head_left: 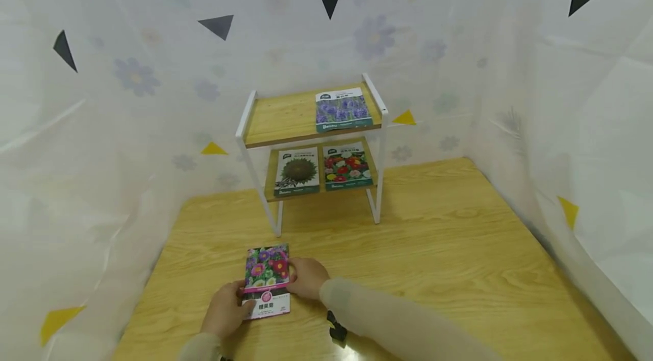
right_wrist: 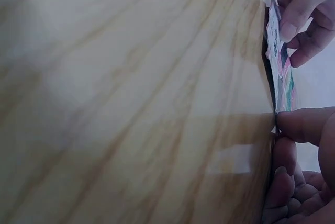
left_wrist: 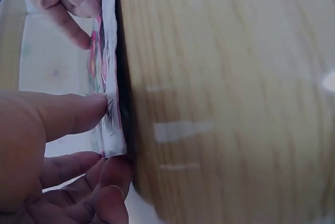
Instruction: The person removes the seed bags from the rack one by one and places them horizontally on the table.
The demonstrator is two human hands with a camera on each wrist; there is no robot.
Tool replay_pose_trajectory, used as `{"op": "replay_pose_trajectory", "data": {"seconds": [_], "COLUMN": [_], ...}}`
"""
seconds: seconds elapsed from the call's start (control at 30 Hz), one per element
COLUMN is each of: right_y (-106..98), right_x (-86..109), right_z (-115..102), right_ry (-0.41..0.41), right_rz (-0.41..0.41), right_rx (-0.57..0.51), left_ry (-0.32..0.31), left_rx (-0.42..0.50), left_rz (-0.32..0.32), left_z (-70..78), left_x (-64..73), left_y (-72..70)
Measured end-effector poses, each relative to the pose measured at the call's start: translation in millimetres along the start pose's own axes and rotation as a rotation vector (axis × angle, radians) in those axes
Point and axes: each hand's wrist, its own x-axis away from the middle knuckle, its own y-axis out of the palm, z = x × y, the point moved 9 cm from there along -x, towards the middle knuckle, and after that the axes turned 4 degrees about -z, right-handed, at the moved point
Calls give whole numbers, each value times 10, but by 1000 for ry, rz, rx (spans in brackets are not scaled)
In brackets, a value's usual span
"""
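A flower seed packet (head_left: 266,270) with a photo of pink, purple and white blooms lies at the front left of the wooden table. My left hand (head_left: 224,311) pinches its lower left edge, thumb on the printed face and fingers at the side. At the right edge, about halfway up, my right hand (head_left: 308,277) grips the packet between thumb and index finger. Seen edge-on in the left wrist view, the packet (left_wrist: 109,67) is very close to the tabletop. The right wrist view also shows the packet (right_wrist: 275,41) held at both sides.
Behind the packet stands a two-tier rack (head_left: 254,168) with white legs. Its top shelf bears a purple-flower packet (head_left: 344,110) on the right. Below lie a sunflower packet (head_left: 298,171) and a red-flower packet (head_left: 348,167). Patterned sheeting (head_left: 285,38) surrounds the table (head_left: 449,247).
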Motion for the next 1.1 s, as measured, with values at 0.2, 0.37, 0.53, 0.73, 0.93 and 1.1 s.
{"op": "replay_pose_trajectory", "data": {"seconds": [0.2,0.37,0.53,0.73,0.93,1.1], "right_y": [-12,10,23,43,47,17], "right_x": [-15,-24,-26,-10,-4,13], "right_z": [2,30,40,28,20,-11], "right_ry": [0,-6,-7,-6,-17,-22], "right_rz": [0,-1,-2,1,16,16], "right_rx": [28,30,24,10,11,19], "left_ry": [5,0,-15,-10,-21,-14], "left_rx": [-38,-42,-53,-60,-49,-62], "left_rz": [-16,-35,-41,-45,-50,-43], "left_z": [13,8,-29,-47,-40,-30], "left_x": [-21,-30,-39,-23,-8,-16], "left_y": [13,38,60,65,49,41]}}
